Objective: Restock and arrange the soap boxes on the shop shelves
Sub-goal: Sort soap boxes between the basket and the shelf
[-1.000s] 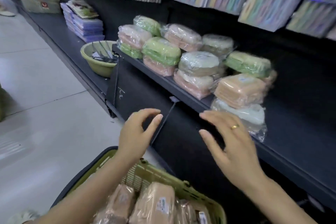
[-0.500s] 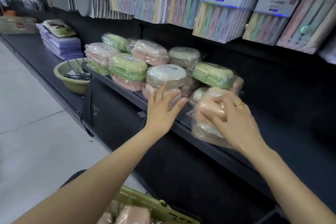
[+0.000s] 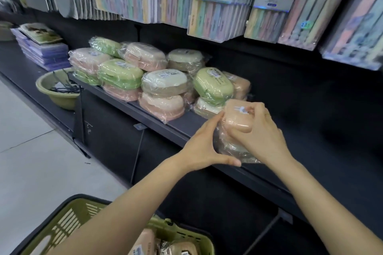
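Observation:
Both my hands hold a plastic-wrapped stack of peach soap boxes point(image 3: 234, 122) at the front edge of the black shelf point(image 3: 180, 128). My right hand point(image 3: 257, 136) grips its top from the right, fingers curled over the lid. From the left, my left hand point(image 3: 207, 149) cups the stack, thumb under its lower edge. Behind and to the left stand several wrapped stacks of green, pink and white soap boxes point(image 3: 163, 87). More peach boxes point(image 3: 176, 248) lie in the green basket point(image 3: 62, 223) at the bottom.
Packs of pastel notebooks point(image 3: 217, 6) hang above the shelf. A green bowl point(image 3: 56, 93) holding dark metal hooks sits at the shelf's left end, with purple folders point(image 3: 43, 51) beyond. Bare shelf extends to the right of the held stack. Pale tiled floor lies on the left.
My left hand has moved right from the white box stack onto the peach stack. My right hand has drawn that stack right and toward the shelf's front edge.

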